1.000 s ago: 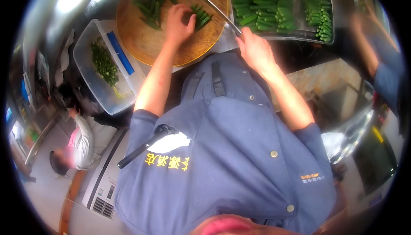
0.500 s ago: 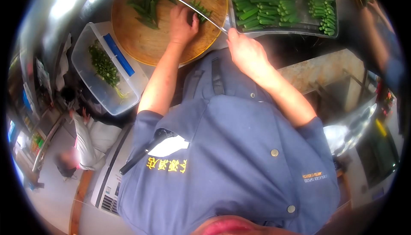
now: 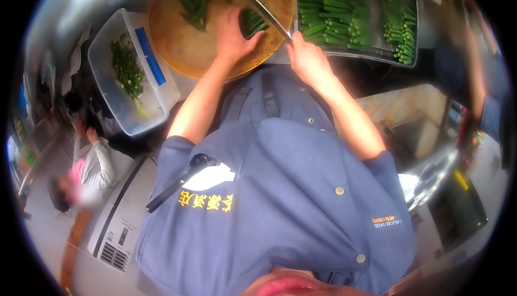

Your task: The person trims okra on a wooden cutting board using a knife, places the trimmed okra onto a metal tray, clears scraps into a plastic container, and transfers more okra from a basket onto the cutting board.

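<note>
Since the earlier frame, the knife (image 3: 266, 16) has swung away from my left hand (image 3: 231, 43), its tip now farther forward; that hand has opened out of its curl, thumb spread wide.

Largest around my hands is the round board (image 3: 186, 53), beneath the left one; the tray (image 3: 376, 40) of green pods lies forward and right of my right hand (image 3: 311, 64); the tub (image 3: 102, 88) of herbs (image 3: 126, 72) sits left of the left hand. On the board, the loose pile (image 3: 199, 0) lies ahead and left of my left hand; the smaller bunch (image 3: 253, 22) sits between its thumb and fingers, though I cannot tell how firmly they touch it.

My right hand is closed round the knife's handle, blade angled forward-left beside the bunch; I'd square the ends before each stroke, curl the guiding fingertips under, tuck the thumb behind them, and keep the cuts even and unhurried.
</note>
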